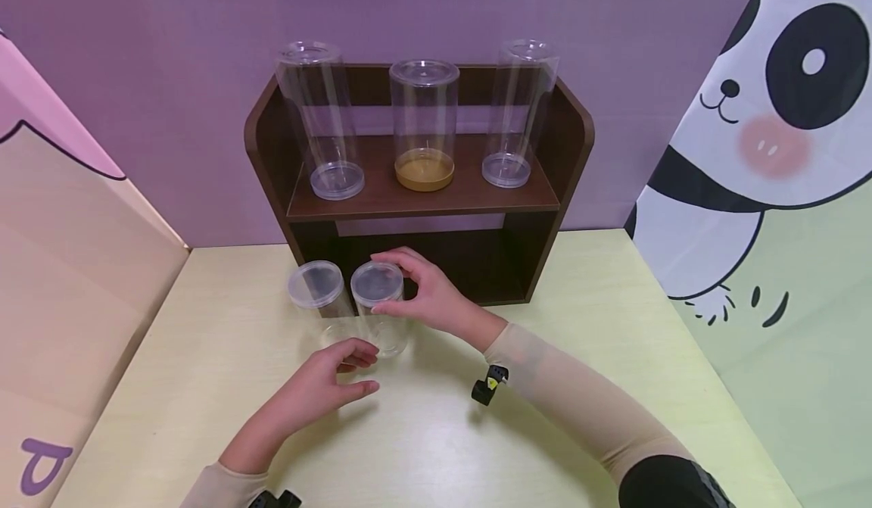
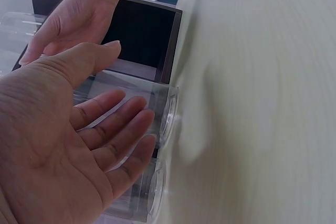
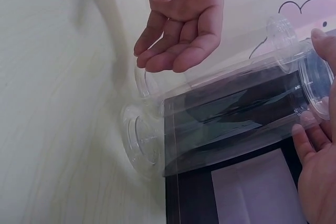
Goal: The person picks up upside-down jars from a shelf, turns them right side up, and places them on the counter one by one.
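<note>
Two clear plastic jars stand upright side by side in front of the shelf's left part. My right hand (image 1: 429,288) grips the right jar (image 1: 384,334) around its lidded top, thumb in front and fingers behind. In the right wrist view, the fingertips (image 3: 299,132) lie at the lid's rim. Close beside it on the left is the other jar (image 1: 316,288), with a frosted-looking lid. My left hand (image 1: 323,383) is held low in front of both jars, fingers relaxed and thumb apart, nothing in it. Its palm (image 2: 47,145) faces the jars in the left wrist view.
A dark brown two-tier shelf (image 1: 436,205) stands at the back of the pale table (image 1: 436,447). On its upper tier are two tall clear jars (image 1: 320,122) (image 1: 521,114) flanking a shorter jar (image 1: 425,118) with a tan base. Printed cloth walls (image 1: 770,114) surround the table.
</note>
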`<state>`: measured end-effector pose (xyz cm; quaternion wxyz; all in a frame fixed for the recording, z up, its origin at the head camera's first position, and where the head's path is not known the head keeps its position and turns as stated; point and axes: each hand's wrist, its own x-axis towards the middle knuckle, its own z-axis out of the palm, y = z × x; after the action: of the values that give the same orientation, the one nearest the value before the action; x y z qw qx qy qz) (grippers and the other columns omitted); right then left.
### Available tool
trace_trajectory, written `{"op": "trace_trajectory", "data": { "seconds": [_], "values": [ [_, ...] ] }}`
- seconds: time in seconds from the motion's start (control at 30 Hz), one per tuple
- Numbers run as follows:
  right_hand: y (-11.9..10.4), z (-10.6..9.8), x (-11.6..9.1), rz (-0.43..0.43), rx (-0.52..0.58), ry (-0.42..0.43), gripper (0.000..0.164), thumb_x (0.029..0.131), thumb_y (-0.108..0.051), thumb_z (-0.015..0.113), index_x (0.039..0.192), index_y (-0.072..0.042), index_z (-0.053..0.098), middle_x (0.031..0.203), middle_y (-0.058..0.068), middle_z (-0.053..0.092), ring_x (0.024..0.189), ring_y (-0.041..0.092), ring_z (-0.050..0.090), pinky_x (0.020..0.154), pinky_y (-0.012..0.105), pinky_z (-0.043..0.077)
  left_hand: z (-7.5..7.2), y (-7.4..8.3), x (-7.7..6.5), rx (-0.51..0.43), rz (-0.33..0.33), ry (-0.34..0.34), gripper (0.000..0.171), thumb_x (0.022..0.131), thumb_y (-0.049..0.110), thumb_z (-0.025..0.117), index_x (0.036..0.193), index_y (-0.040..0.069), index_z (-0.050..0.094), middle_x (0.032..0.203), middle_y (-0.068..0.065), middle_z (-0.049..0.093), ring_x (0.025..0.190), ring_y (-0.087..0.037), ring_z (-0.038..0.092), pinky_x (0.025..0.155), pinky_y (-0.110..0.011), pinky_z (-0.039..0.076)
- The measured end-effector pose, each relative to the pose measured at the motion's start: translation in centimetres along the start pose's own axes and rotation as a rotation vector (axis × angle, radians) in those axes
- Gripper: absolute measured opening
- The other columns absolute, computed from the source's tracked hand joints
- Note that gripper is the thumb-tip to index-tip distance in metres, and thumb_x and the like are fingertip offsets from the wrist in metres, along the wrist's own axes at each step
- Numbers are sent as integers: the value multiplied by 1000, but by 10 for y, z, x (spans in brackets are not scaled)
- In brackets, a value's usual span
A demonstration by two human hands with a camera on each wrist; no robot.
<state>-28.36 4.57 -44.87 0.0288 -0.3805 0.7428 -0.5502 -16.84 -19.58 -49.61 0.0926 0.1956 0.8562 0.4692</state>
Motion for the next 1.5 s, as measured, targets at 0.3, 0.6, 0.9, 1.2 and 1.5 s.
{"op": "trace_trajectory", "data": {
  "seconds": [0.3, 0.6, 0.9, 1.2, 1.5],
  "values": [
    [2, 1, -2, -5, 3, 10, 74, 88, -8, 95, 154, -6, 61, 146, 3, 62, 131, 15, 60, 120, 32, 49, 0, 1, 0, 4, 5, -9, 44, 100, 20, 86, 136, 2, 68, 128, -10, 75, 122, -34, 71, 108, -60, 57],
    [1, -9, -13, -63, -4, 26, 80, 89, -2, 92, 158, -1, 51, 153, 11, 60, 140, 23, 57, 121, 36, 48, 1, 0, 2, 1, 4, -10, 45, 99, 22, 86, 135, 2, 69, 127, -10, 75, 122, -34, 71, 109, -59, 57],
    [4, -53, -55, -47, -146, 210, 46, 97, -8, 86, 138, -2, 66, 135, 11, 68, 127, 31, 65, 110, 44, 57, 2, 2, 1, 8, -6, -10, 44, 99, 23, 86, 135, 3, 69, 128, -9, 76, 122, -33, 71, 110, -58, 56],
    [9, -103, -98, -131, -322, 543, 21, 93, 9, 84, 111, 2, 74, 108, 14, 73, 100, 27, 69, 88, 27, 57, 2, 5, 1, 11, -21, -10, 43, 99, 22, 87, 134, 5, 70, 126, -7, 76, 122, -32, 71, 110, -58, 56],
    [16, -136, -111, -39, -431, 871, 25, 93, 12, 80, 113, 13, 65, 107, 29, 67, 97, 36, 64, 86, 28, 54, 0, 7, 2, 25, -25, -7, 42, 99, 23, 86, 135, 6, 70, 127, -6, 76, 122, -29, 71, 111, -58, 56]
  ]
}}
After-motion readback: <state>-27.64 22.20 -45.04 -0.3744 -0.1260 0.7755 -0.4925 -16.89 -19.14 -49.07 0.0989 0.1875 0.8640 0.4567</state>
